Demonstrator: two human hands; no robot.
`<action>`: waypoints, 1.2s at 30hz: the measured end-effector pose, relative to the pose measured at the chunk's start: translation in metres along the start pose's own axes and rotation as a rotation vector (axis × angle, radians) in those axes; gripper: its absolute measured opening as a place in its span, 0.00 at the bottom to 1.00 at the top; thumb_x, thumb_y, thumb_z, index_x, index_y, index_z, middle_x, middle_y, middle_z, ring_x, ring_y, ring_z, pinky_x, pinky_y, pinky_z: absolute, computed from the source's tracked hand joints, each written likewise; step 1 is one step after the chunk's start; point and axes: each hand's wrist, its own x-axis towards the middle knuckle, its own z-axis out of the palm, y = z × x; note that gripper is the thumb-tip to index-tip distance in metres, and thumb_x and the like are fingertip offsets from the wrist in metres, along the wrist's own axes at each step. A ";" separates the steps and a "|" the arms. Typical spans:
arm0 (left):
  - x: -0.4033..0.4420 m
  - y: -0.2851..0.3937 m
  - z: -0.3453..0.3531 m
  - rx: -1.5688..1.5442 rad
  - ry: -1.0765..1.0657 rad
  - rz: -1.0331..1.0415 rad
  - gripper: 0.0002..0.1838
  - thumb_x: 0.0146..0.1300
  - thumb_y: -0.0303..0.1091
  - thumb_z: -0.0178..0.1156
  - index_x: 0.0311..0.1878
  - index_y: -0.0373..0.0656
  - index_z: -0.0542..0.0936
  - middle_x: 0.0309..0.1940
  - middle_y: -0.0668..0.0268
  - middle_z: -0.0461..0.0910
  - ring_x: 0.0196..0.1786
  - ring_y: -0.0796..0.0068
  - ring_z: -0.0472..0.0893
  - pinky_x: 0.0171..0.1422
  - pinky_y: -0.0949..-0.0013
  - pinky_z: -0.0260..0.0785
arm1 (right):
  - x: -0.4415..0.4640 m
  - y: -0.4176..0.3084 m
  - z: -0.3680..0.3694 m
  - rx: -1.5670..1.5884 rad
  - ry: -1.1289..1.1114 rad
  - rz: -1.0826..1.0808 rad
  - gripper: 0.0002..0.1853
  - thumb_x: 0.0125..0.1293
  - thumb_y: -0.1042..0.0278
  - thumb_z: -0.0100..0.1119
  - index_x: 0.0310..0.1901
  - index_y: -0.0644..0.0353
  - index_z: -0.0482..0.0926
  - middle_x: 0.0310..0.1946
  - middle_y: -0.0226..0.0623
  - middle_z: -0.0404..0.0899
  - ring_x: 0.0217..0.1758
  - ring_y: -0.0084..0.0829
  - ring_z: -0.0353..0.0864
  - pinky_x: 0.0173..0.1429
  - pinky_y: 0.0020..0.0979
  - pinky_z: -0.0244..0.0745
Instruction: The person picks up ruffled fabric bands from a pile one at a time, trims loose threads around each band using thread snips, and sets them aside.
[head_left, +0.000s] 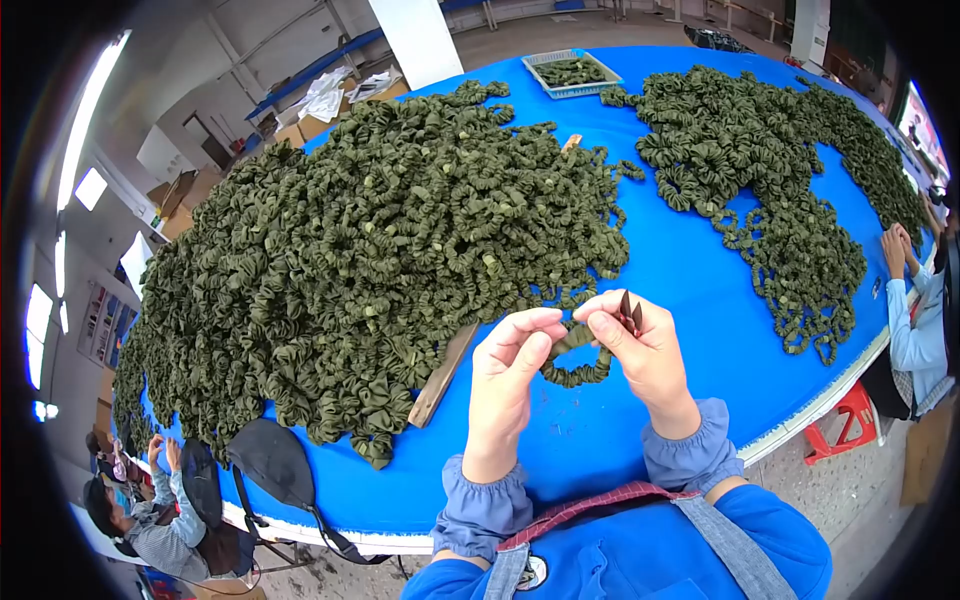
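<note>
A dark green gathered fabric ring, like a scrunchie (577,376), hangs between my hands above the blue-covered table (585,450). My left hand (505,375) pinches at its upper left side, thumb against fingers. On the other side my right hand (645,350) is closed, thumb and forefinger at the top of the ring. Small dark thread snips (629,313) are tucked in that same hand, blades pointing up. Just beyond my hands spreads a large heap of similar green scrunchies (400,230).
A second scrunchie pile (745,150) lies to the right. At the far edge stands a pale basket (572,88) holding more. A wooden strip (443,378) lies by the heap. Co-workers' hands show at right (897,250) and lower left (165,455). A red stool (843,428) stands right.
</note>
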 end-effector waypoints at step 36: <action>-0.009 -0.006 0.005 -0.141 -0.051 0.036 0.09 0.63 0.26 0.55 0.45 0.34 0.75 0.35 0.62 0.76 0.39 0.77 0.73 0.48 0.76 0.64 | 0.005 0.006 -0.002 -0.262 0.047 -0.303 0.15 0.58 0.71 0.64 0.47 0.64 0.76 0.32 0.30 0.68 0.25 0.17 0.60 0.27 0.19 0.56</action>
